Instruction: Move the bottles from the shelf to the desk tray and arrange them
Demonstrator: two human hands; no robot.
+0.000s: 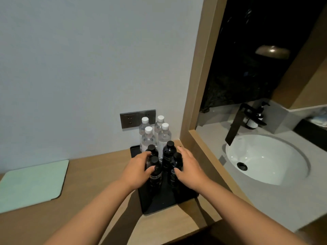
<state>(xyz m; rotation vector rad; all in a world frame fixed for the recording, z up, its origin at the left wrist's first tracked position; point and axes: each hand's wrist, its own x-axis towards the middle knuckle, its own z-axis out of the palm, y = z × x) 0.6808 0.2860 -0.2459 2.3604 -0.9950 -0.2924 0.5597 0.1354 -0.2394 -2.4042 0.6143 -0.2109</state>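
Both hands cover the dark bottles' (170, 156) sides, their labels (156, 176) unreadable, and the mat (33, 183) runs off the left edge.

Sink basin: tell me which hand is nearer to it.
Right. The right hand rests against the dark bottles on the tray's sink side; the left hand is on the bottles' far side from the sink basin.
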